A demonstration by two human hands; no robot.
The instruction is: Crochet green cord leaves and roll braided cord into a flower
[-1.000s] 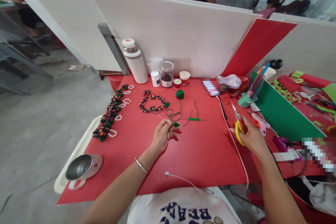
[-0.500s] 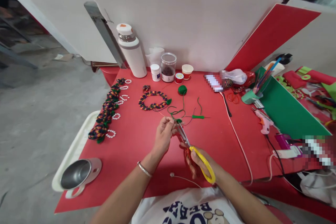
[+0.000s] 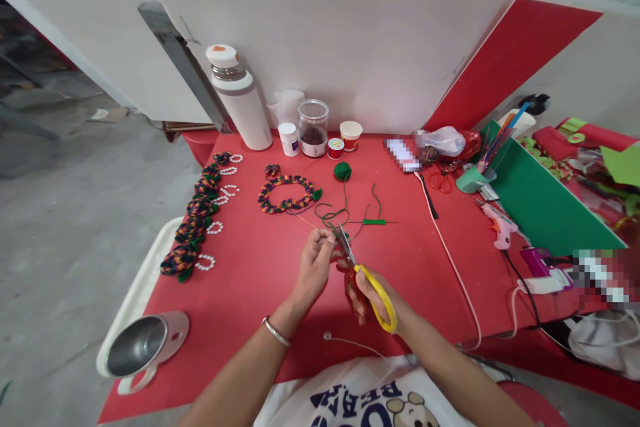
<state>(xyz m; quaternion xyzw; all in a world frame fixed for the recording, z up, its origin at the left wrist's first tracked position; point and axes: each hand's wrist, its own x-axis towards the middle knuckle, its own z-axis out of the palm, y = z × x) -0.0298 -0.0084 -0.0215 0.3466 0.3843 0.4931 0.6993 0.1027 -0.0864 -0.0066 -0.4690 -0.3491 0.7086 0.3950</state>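
My left hand (image 3: 316,257) is closed in a pinch on a small piece of green yarn work (image 3: 341,235) near the middle of the table. My right hand (image 3: 373,293) holds yellow-handled scissors (image 3: 377,297). Their blades are parted and lie at the green yarn beside my left fingertips; whether they touch it I cannot tell. Loose green yarn runs back to a green yarn ball (image 3: 343,171). A green-handled crochet hook (image 3: 374,221) lies just beyond the blades. Left of the ball rests a multicoloured crocheted ring (image 3: 287,194) with a green leaf-like end.
Several multicoloured crocheted pieces with white bead loops (image 3: 193,230) line the left edge. A white flask (image 3: 241,103), jars and a paper cup (image 3: 351,135) stand at the back. A steel mug (image 3: 150,347) sits front left; a pink glue gun (image 3: 500,223) and green box (image 3: 545,200) lie right.
The scissors and my right hand have shifted slightly left and up, with the blades now more parted at the green yarn. The whole view has moved a little.
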